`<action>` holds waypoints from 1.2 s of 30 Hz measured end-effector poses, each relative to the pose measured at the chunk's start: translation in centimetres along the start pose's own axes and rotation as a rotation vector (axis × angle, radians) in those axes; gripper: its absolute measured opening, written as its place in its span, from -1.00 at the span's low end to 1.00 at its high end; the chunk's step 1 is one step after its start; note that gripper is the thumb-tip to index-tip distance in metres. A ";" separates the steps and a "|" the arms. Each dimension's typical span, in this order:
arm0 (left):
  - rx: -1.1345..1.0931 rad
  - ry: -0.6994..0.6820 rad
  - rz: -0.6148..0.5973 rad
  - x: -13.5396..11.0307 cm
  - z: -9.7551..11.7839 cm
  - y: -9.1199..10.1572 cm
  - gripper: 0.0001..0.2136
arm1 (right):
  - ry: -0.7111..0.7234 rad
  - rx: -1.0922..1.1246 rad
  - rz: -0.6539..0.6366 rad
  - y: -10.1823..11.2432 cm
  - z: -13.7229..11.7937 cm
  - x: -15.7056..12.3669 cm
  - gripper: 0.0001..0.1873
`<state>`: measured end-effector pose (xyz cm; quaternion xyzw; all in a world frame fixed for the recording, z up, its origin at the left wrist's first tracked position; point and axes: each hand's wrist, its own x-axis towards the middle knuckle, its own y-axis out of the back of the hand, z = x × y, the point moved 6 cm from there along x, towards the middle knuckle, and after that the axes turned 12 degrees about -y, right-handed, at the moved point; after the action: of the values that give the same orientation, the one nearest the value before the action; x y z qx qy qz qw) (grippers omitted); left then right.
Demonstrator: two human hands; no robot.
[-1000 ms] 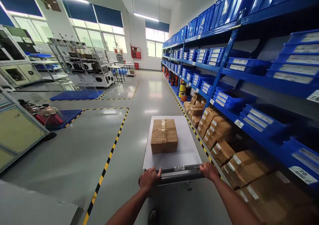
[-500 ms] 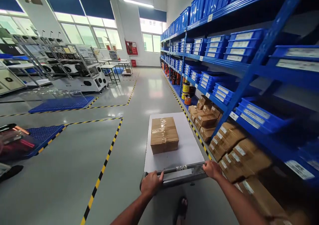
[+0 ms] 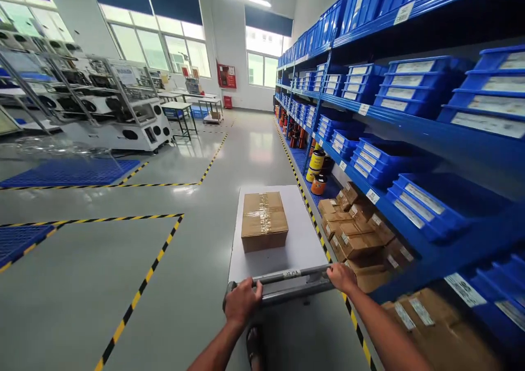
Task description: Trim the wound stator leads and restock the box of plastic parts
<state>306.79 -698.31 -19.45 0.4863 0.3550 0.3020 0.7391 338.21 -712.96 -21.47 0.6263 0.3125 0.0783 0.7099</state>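
Note:
Both hands grip the grey handle [image 3: 283, 294] of a flat platform trolley. My left hand [image 3: 243, 301] is closed round the handle's left end, thumb on top. At the right end, my right hand [image 3: 342, 278] is wrapped round the same handle. Beyond the handle lies the white trolley deck [image 3: 305, 239]. A taped cardboard box [image 3: 264, 220] rests on that deck, left of its middle. Below the handle, a sandalled foot [image 3: 254, 343] shows on the floor.
Blue shelving [image 3: 369, 111] with stacked blue bins lines the right side. Cardboard boxes [image 3: 353, 234] and yellow cans [image 3: 315, 163] sit low on it. Yellow-black floor tape [image 3: 151, 270] marks both sides. White machinery [image 3: 123, 125], tables [image 3: 176, 106] and a blue pallet [image 3: 69, 173] stand left.
The trolley has rolled forward along the aisle with the box on it. Shelves and machines have come closer. Both hands have kept their hold, and the dark bundle at left has left the view.

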 end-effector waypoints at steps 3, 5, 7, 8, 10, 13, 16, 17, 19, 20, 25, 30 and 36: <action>-0.032 0.010 -0.007 7.6 -0.3 2.1 -0.57 | 0.011 -0.018 -0.014 2.6 -4.0 6.5 -0.65; -0.064 0.014 -0.010 12.7 -0.6 3.6 -0.60 | 0.030 -0.039 -0.022 4.4 -7.0 10.7 -0.67; -0.094 0.031 -0.001 18.1 -1.1 5.2 -0.62 | 0.060 -0.063 -0.013 6.2 -10.1 15.4 -0.71; -0.105 0.044 0.008 20.9 -1.5 5.9 -0.62 | 0.082 -0.072 -0.009 7.0 -11.7 18.0 -0.70; -0.118 0.071 0.028 26.6 -2.4 7.2 -0.62 | 0.118 -0.081 -0.003 8.3 -14.9 23.6 -0.62; -0.119 0.095 0.051 35.0 -3.6 9.1 -0.61 | 0.149 -0.081 -0.011 9.8 -19.4 32.2 -0.53; -0.111 0.121 0.065 43.4 -4.7 11.1 -0.57 | 0.164 -0.076 -0.009 11.4 -24.0 40.4 -0.50; -0.108 0.134 0.065 46.2 -5.0 11.9 -0.55 | 0.172 -0.077 -0.006 12.1 -25.6 43.1 -0.49; -0.104 0.157 0.062 51.9 -5.6 13.8 -0.52 | 0.197 -0.081 -0.005 13.8 -29.0 48.0 -0.50; -0.104 0.166 0.057 54.8 -5.9 14.8 -0.52 | 0.209 -0.082 -0.007 14.8 -30.8 50.4 -0.51; -0.114 0.216 0.029 68.7 -7.6 19.9 -0.54 | 0.258 -0.082 -0.007 20.0 -40.1 61.9 -0.61; -0.132 0.241 0.080 82.9 -9.8 23.9 -0.53 | 0.290 -0.099 -0.019 24.7 -48.7 74.2 -0.50; -0.172 0.280 0.086 99.7 -12.3 28.8 -0.47 | 0.322 -0.119 -0.056 31.0 -59.4 88.1 -0.42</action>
<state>350.15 -603.27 -19.03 0.3892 0.4064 0.4274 0.7076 384.52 -612.50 -23.98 0.5536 0.4342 0.1762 0.6884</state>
